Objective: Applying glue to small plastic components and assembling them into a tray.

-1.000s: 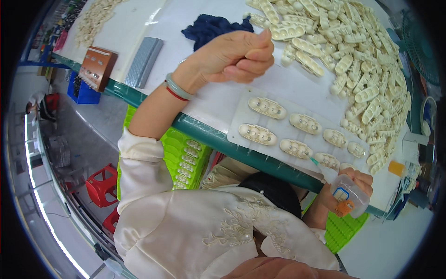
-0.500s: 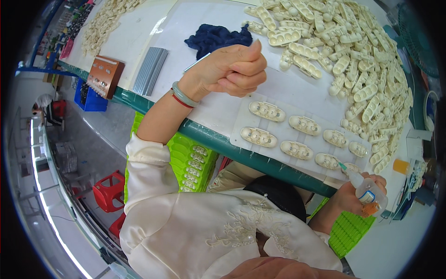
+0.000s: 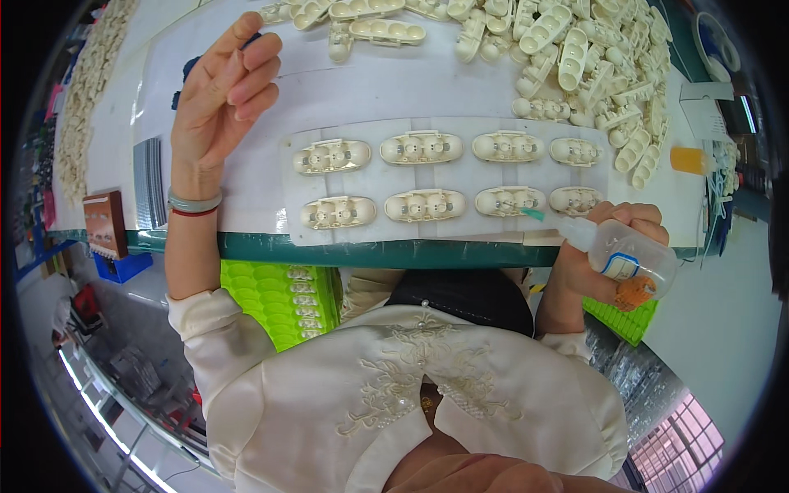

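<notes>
My right hand (image 3: 625, 238) is wrapped round a clear squeeze bottle (image 3: 637, 256) with a white nozzle and a blue-edged label. Its green tip (image 3: 532, 214) is at the near edge of a cream oval plastic part (image 3: 508, 200); contact is hard to judge. Several such parts, each with rounded domes, lie in two rows on a white translucent board (image 3: 468, 230). Raised left of this board, my left hand (image 3: 218, 107) has its fingers curled and thumb bent in beside them. Whether anything small is inside cannot be seen. Behind its fingers lies dark blue cloth (image 3: 189, 70), mostly hidden.
A big heap of cream plastic parts (image 3: 567, 49) covers the far right. Grey strips (image 3: 149, 181) and a brown block (image 3: 105, 223) lie at left. An orange-yellow container (image 3: 689, 160) stands right. Green trays (image 3: 263, 304) sit below the table's green edge (image 3: 394, 253).
The view has turned, so the board now lies straighter before me. My left hand's index finger is less curled. The bottle tip points at a part in the near row.
</notes>
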The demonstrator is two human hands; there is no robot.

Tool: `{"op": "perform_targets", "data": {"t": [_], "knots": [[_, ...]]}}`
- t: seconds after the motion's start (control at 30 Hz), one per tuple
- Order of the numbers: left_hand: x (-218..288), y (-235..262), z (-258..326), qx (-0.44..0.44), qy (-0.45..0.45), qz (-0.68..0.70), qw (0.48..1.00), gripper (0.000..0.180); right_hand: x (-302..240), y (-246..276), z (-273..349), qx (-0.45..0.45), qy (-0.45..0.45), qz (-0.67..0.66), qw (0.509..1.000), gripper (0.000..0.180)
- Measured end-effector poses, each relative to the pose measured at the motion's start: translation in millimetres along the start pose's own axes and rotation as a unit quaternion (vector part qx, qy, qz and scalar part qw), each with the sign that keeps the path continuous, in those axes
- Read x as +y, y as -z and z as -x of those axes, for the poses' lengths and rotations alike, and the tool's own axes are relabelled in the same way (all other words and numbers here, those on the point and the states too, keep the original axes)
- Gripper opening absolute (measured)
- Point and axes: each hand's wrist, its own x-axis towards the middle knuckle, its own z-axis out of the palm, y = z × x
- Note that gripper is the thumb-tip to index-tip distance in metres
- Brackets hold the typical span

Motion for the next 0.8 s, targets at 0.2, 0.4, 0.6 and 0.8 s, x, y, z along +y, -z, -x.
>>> {"op": "perform_targets", "data": {"t": [0.2, 0.4, 0.6, 0.8], "knots": [[5.0, 10.2, 3.3, 0.009, 0.006, 0.012, 1.0, 0.025, 13.1, 2.5, 4.4, -0.001, 0.054, -0.006, 0.999, 0.064], [1.6, 6.3, 3.1, 0.062, -0.011, -0.014, 0.998, 0.022, 19.7, 16.5, 0.9, 0.021, 0.002, -0.051, 0.998, 0.067], [0.7, 1.9, -2.0, 0.006, -0.009, -0.025, 1.0, 0.027, 11.5, 11.9, -0.8, 0.035, 0.029, 0.074, 0.996, 0.056], [2.0, 11.3, -1.7, 0.037, -0.037, -0.025, 0.998, 0.024, 6.1, 13.6, -2.3, -0.032, 0.047, 0.058, 0.997, 0.03]]}}
